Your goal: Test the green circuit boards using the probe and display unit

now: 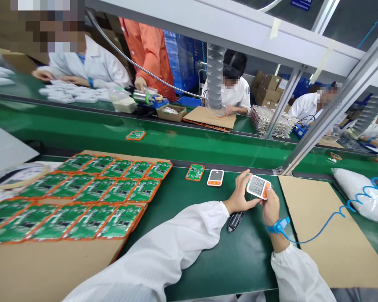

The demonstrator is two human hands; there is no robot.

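Note:
A small white and orange device with a digit display [258,186] is held above the green mat between both my hands. My left hand [239,193] grips its left side with curled fingers. My right hand [270,205] pinches its lower right edge; a blue wrist strap [277,226] with a coiled cord sits on that wrist. A second white and orange device [215,177] lies on the mat beside an orange-framed circuit board [195,172]. A dark tool [234,221] lies under my left wrist.
Rows of green circuit boards [82,197] cover cardboard at the left. A cardboard sheet [330,226] lies at the right, a white bag [362,193] beyond it. A green conveyor [182,142] carries one board [135,135]. Several people in white coats work across it.

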